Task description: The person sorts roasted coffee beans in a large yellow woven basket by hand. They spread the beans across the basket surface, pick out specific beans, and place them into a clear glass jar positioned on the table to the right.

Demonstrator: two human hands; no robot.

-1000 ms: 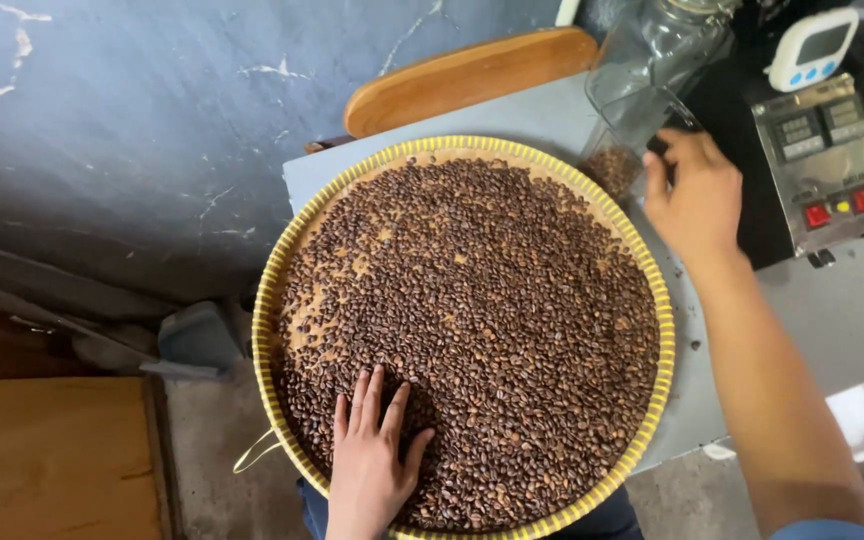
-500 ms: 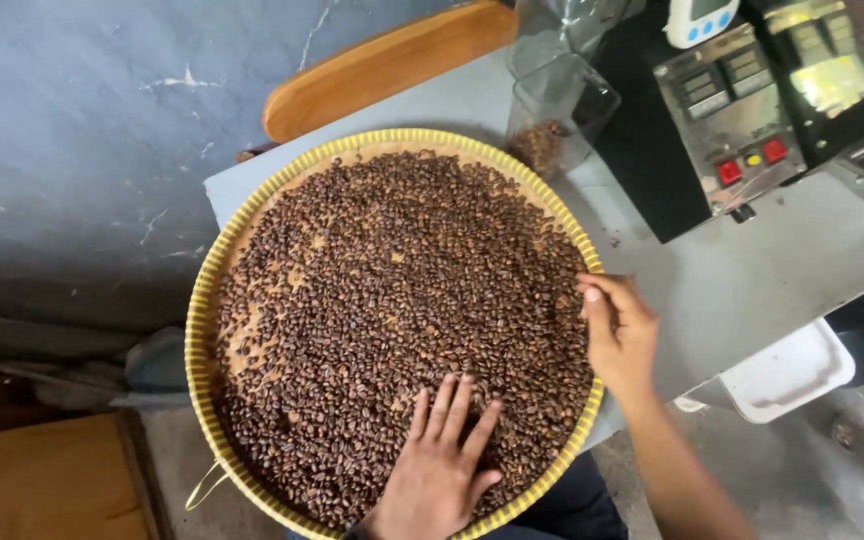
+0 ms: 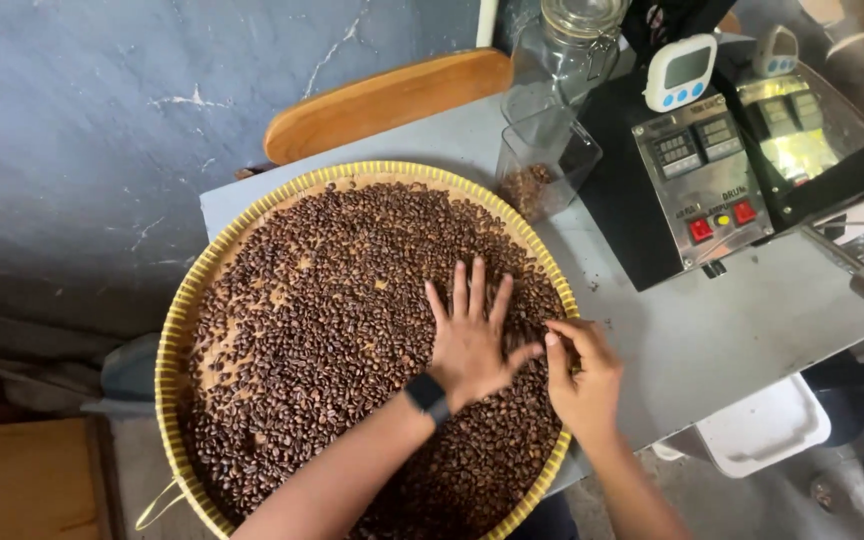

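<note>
We see roasted coffee beans (image 3: 332, 330) spread in a single dark layer over a round woven tray with a yellow rim (image 3: 174, 330), which rests on the grey table (image 3: 732, 330) and overhangs its near edge. Our left hand (image 3: 472, 340) lies flat on the beans near the tray's right side, fingers spread apart; our right hand (image 3: 582, 375) sits just beside it at the rim, fingertips drawn together as if pinching a bean, though we cannot tell whether one is held. A judgement: because the tray overhangs the near edge, firm downward pressure there could tip it and spill beans to the floor; sweeping toward the low rim could also push beans over. At the table's far edge stands a clear container (image 3: 544, 170) with a few beans, touching the rim, and behind it a glass jar (image 3: 574, 50). Toward the right edge sits a black machine whose metal panel (image 3: 702, 175) carries small displays, red buttons and a yellow one; a white timer with blue buttons (image 3: 680, 72) stands above it. A wooden board (image 3: 382, 100) lies along the far-left corner.
</note>
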